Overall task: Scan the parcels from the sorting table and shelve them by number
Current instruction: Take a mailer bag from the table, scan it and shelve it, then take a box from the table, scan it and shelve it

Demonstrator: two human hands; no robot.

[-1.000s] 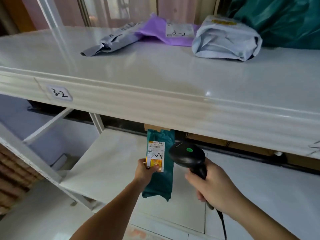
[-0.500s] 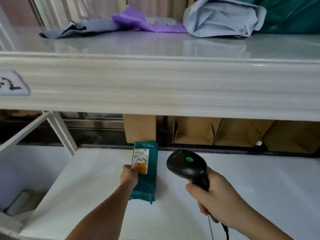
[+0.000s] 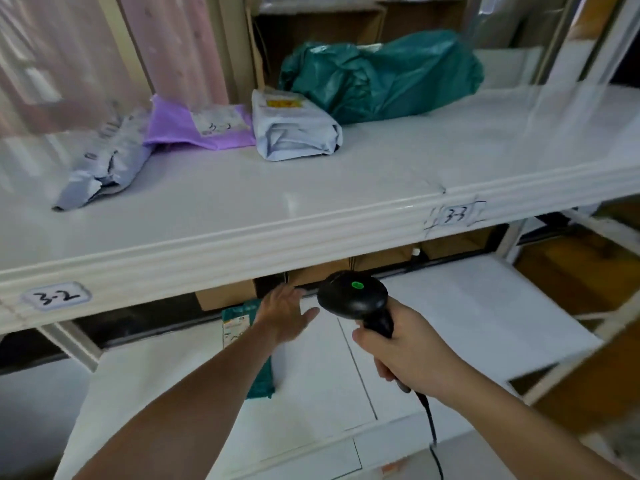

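A small teal parcel [image 3: 239, 323] with a white and orange label lies flat on the lower white shelf [image 3: 450, 317], partly hidden under my left forearm. My left hand [image 3: 285, 315] hovers just above and to the right of it, fingers spread and straight, holding nothing. My right hand [image 3: 407, 355] grips the handle of a black barcode scanner [image 3: 353, 297] with a green light on top; its cable hangs down toward the floor.
The upper shelf [image 3: 346, 209] carries a grey mailer [image 3: 104, 164], a purple mailer [image 3: 197, 126], a pale wrapped parcel [image 3: 294, 136] and a large teal bag [image 3: 381, 74]. Its front edge bears the labels 3-2 [image 3: 57, 296] and 3-3 [image 3: 457, 214]. Cardboard boxes [image 3: 225, 297] stand behind the lower shelf.
My left hand has let go of the small teal parcel, which now lies on the lower shelf, and has drawn back with fingers open. The view has swung up and right.
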